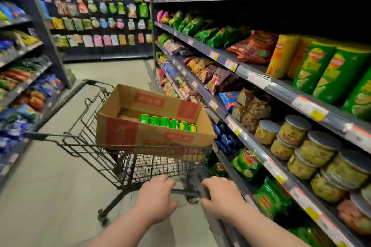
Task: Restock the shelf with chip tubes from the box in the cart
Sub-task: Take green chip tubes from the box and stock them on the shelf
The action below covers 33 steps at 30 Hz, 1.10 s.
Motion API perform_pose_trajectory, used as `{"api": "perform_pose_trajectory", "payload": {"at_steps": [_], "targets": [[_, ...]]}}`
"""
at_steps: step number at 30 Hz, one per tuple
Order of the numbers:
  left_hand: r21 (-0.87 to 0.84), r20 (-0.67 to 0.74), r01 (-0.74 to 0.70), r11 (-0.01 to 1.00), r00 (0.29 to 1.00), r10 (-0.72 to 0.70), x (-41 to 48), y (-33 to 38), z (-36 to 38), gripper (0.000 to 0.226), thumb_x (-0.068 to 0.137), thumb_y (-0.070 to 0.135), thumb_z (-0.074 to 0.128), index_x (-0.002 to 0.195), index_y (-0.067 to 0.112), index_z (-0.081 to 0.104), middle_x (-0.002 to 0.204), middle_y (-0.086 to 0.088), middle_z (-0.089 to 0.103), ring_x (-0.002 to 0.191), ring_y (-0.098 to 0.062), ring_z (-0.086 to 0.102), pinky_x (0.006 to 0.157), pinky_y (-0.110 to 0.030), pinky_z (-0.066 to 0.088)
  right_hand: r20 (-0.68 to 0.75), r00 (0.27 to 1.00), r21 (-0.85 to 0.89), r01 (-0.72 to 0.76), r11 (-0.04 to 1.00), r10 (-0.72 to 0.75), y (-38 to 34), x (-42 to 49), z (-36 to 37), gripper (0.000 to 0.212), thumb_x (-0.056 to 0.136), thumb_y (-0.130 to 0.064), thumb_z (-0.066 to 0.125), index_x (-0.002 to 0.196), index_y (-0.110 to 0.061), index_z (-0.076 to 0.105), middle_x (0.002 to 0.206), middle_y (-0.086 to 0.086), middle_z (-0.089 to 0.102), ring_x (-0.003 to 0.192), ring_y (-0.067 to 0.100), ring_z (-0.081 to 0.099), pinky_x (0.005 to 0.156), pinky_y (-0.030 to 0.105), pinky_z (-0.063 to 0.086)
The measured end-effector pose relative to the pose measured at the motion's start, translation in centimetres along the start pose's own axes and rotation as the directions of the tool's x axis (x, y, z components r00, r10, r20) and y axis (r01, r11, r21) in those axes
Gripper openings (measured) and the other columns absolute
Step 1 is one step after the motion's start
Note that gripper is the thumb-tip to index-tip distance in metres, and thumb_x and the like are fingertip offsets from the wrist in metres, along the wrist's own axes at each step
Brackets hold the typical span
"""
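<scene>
Clearly we are at the wheeling stage. Our left hand [156, 192] and right hand [220, 194] both sit on the handle bar [185, 192] of the cart [150, 166], fingers curled over it in a grip, the left at about eleven o'clock from us and the right at one. At twelve o'clock the open box [140, 136] lies across the top of the basket, slightly tilted. The chip tubes [168, 123] stand in a row against its near wall, green lids up, and the floor behind them shows bare cardboard. The shelf [281, 90] runs along our two to three o'clock. Matching green tubes [319, 70] already stand upright there beside yellow tubes [281, 56], so we judge that stretch to be our target. To do this step well, we should roll on gently until the box is level with the green section, keeping the cart parallel to the shelf edge and just clear of it. We should also brake softly, because the box looks perched rather than seated and a jolt could slide it or topple the row. Only once the cart is at rest should we free the right hand for the first tube, with the left steadying the bar.
</scene>
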<state>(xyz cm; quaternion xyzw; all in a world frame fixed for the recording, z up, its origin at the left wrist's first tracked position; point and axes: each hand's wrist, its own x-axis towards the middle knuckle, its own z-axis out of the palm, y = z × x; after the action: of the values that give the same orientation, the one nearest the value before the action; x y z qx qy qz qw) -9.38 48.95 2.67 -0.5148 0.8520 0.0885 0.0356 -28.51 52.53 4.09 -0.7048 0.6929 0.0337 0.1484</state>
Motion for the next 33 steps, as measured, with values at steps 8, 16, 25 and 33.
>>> {"api": "perform_pose_trajectory", "payload": {"at_steps": [8,16,25,33], "targets": [[-0.018,-0.044,0.033,0.999,0.998,-0.033,9.1,0.5,-2.2,0.047,0.087,0.047,0.045,0.128,0.023,0.047,0.128,0.003,0.046,0.12,-0.018,0.044,0.101,-0.033,0.039,0.004,1.0,-0.028,0.029,0.999,-0.029,4.7,7.8,-4.3,0.032,0.086,-0.042,0.051,0.111,-0.023,0.053,0.115,0.003,0.054,0.112,0.027,0.05,0.093,0.039,0.038],[-0.014,-0.037,0.043,0.999,0.998,-0.044,15.4,-0.8,-3.3,0.049,0.088,0.051,0.044,0.129,0.024,0.046,0.128,0.004,0.046,0.122,-0.019,0.044,0.1,-0.034,0.04,0.012,1.0,-0.038,0.021,0.999,-0.02,6.2,13.7,-6.4,0.047,0.089,-0.047,0.049,0.13,-0.025,0.047,0.127,0.002,0.052,0.121,0.028,0.046,0.101,0.042,0.036],[-0.026,-0.021,-0.042,0.999,0.999,0.042,24.3,-6.3,-5.0,0.049,0.087,0.05,0.046,0.128,0.024,0.046,0.128,0.002,0.047,0.121,-0.02,0.045,0.099,-0.035,0.04,0.024,0.997,0.0,-0.075,0.997,0.075,5.0,22.3,-8.0,0.05,0.09,-0.046,0.05,0.135,-0.025,0.044,0.135,0.0,0.049,0.125,0.026,0.043,0.105,0.042,0.034],[-0.047,0.009,-0.065,0.997,0.998,0.066,31.6,-16.4,-7.4,0.054,0.088,0.046,0.05,0.135,0.022,0.044,0.138,0.0,0.044,0.128,-0.021,0.042,0.106,-0.034,0.037,0.033,0.989,0.004,-0.142,0.99,0.142,0.1,32.6,-9.0,0.05,0.089,-0.047,0.049,0.134,-0.025,0.046,0.132,0.002,0.051,0.123,0.026,0.046,0.103,0.039,0.038]]}}
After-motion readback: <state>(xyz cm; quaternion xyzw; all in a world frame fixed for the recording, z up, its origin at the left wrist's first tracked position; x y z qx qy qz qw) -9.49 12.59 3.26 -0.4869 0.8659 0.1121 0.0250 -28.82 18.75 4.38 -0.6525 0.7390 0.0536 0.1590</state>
